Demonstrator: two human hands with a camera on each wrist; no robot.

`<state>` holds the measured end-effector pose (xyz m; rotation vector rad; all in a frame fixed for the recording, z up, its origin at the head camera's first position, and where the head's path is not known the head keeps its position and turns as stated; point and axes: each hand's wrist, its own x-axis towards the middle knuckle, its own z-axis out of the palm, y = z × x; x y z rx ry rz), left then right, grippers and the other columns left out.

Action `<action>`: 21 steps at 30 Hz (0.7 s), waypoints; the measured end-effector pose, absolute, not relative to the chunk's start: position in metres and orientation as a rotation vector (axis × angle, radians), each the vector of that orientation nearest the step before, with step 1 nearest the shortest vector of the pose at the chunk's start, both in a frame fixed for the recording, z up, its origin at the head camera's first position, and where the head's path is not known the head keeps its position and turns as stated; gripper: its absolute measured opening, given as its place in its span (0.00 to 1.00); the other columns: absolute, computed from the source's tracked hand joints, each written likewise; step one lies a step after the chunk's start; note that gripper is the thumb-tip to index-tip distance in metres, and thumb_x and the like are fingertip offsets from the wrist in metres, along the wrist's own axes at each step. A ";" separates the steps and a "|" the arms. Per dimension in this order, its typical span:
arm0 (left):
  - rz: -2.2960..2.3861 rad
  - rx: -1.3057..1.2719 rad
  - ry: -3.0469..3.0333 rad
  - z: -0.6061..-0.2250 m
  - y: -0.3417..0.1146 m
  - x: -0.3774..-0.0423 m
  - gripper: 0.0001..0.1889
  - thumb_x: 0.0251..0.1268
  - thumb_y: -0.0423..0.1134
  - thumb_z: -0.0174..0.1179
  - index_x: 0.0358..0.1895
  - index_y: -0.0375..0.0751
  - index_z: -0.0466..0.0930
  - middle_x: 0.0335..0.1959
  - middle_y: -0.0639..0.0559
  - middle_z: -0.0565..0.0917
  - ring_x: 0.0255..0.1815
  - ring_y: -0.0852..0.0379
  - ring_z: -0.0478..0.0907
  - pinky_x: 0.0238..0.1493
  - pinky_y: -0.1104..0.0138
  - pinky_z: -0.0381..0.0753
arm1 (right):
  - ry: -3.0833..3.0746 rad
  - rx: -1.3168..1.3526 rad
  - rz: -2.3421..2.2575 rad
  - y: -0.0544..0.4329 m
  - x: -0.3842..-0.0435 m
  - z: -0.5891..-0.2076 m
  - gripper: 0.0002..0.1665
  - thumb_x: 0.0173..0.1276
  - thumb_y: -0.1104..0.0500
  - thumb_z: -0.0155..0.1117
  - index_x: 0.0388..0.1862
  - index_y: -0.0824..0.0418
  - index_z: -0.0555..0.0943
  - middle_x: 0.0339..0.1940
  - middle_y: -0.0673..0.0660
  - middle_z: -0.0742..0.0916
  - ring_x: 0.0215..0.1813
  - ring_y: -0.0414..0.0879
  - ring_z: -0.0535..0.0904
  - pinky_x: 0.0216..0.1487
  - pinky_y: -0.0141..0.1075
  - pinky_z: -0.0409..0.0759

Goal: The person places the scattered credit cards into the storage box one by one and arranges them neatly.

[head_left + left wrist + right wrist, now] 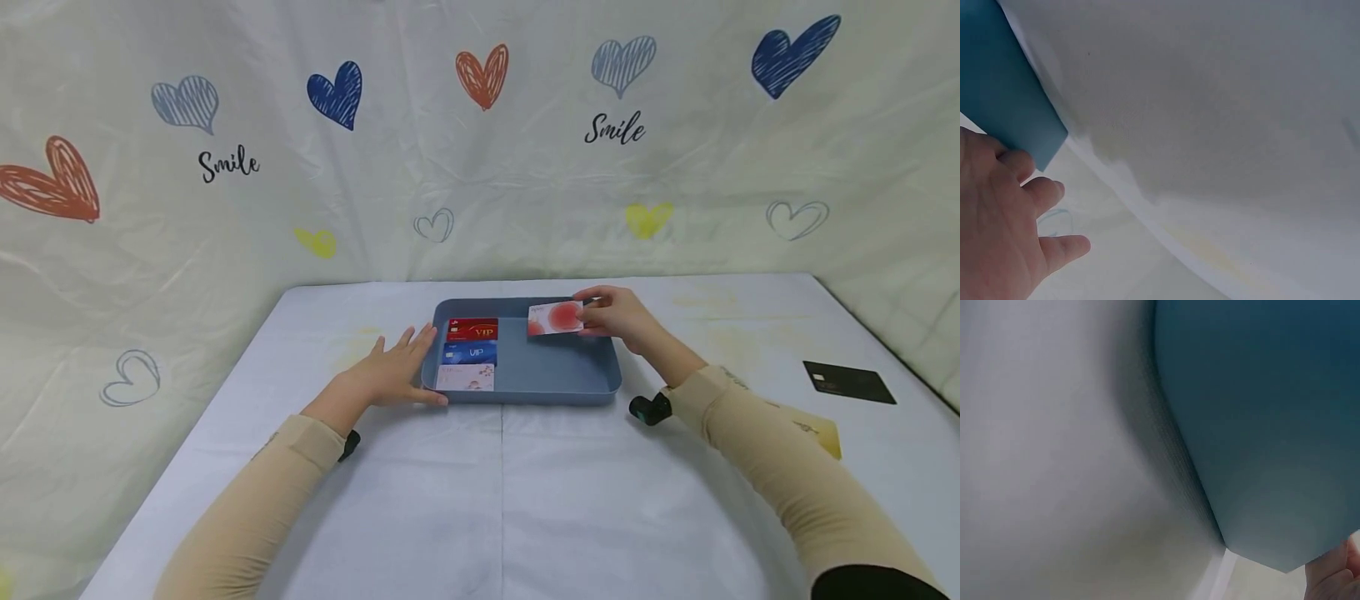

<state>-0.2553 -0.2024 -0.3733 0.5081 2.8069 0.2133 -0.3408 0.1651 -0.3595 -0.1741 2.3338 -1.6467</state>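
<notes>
A blue-grey tray point(555, 371) lies on the white table. Along its left side, a red VIP card point(472, 330), a blue VIP card point(469, 353) and a pale pink flowered card point(465, 377) sit in a column. My right hand point(613, 317) pinches a white card with red circles point(553, 318) by its right end, over the tray's back part. Spread fingers of my left hand point(393, 371) touch the tray's left edge. In the left wrist view that hand is beside the tray's outer wall point(1010, 94); the right wrist view shows mostly the tray wall point(1254, 444).
To the right on the table lie a black card point(849, 382) and a gold card point(813, 427), the latter partly hidden by my right sleeve point(780, 467). Behind the table hangs a pale curtain point(525, 167) printed with hearts and "Smile".
</notes>
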 end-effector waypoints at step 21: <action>0.205 0.531 2.816 -0.372 -0.202 -0.255 0.66 0.58 0.71 0.66 0.84 0.38 0.34 0.85 0.44 0.39 0.84 0.38 0.36 0.75 0.34 0.35 | 2.430 -0.282 -1.348 0.150 -0.349 -0.351 0.32 0.72 0.68 0.65 0.72 0.75 0.70 0.55 0.70 0.79 0.46 0.48 0.85 0.55 0.42 0.84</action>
